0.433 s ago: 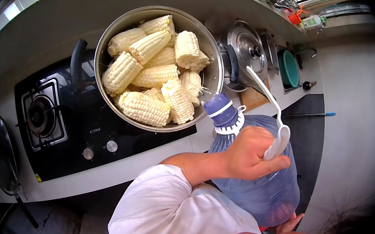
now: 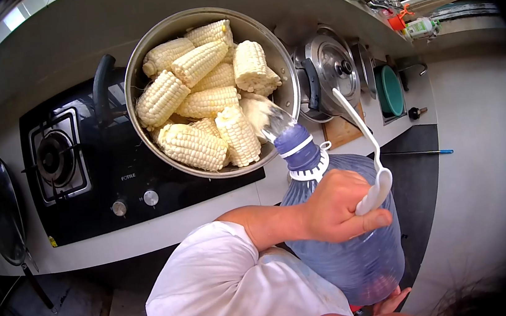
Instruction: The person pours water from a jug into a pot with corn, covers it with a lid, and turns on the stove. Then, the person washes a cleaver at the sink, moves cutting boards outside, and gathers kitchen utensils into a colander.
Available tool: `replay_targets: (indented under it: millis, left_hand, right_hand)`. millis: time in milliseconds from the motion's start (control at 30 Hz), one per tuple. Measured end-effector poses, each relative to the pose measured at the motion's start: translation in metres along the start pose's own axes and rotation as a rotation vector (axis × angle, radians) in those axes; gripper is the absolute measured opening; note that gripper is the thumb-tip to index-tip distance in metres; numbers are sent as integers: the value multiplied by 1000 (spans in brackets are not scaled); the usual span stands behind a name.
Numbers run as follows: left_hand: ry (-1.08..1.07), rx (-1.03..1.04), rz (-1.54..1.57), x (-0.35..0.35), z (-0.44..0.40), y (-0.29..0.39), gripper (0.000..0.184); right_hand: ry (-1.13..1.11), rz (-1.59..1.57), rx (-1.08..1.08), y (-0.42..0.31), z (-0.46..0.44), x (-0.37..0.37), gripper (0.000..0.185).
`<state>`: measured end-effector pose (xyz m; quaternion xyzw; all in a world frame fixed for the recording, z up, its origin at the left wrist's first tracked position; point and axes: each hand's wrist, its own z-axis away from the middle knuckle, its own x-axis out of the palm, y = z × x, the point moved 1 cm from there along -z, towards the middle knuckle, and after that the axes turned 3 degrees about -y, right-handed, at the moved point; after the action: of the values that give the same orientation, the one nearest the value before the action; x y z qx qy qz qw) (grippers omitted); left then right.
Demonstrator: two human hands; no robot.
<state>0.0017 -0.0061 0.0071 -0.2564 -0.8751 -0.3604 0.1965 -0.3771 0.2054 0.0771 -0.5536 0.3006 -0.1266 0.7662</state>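
A big blue plastic water jug (image 2: pixel 352 259) is tipped with its neck (image 2: pixel 297 150) at the rim of a steel pot (image 2: pixel 291 85). Water (image 2: pixel 270 118) runs from its mouth onto corn cob pieces (image 2: pixel 206 104) in the pot. My left hand (image 2: pixel 346 206) is closed on the jug's white plastic handle (image 2: pixel 376 191), its knuckles upward. At the jug's lower end, my right hand (image 2: pixel 394 301) supports the base, mostly hidden behind it. The pot rests over the right side of a black gas hob (image 2: pixel 121 148).
A lidded pressure cooker (image 2: pixel 329 62) stands right of the pot, beside a wooden board (image 2: pixel 347 131). Farther right, a green basin (image 2: pixel 389 91) sits at the sink. A pan (image 2: pixel 1 208) with a glass lid leans at the left. Bottles (image 2: pixel 420 28) stand on the window ledge.
The water from the jug's mouth has grown from a thin splash into a thick stream over the corn. Both hands and the jug stay almost where they were.
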Motion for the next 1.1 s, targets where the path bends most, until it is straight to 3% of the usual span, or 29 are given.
replay_targets:
  millis: [1100]
  left_hand:
    - [-51, 21, -36, -1, 4, -1, 26]
  right_hand:
    - [-42, -39, 5, 2, 8, 11, 79]
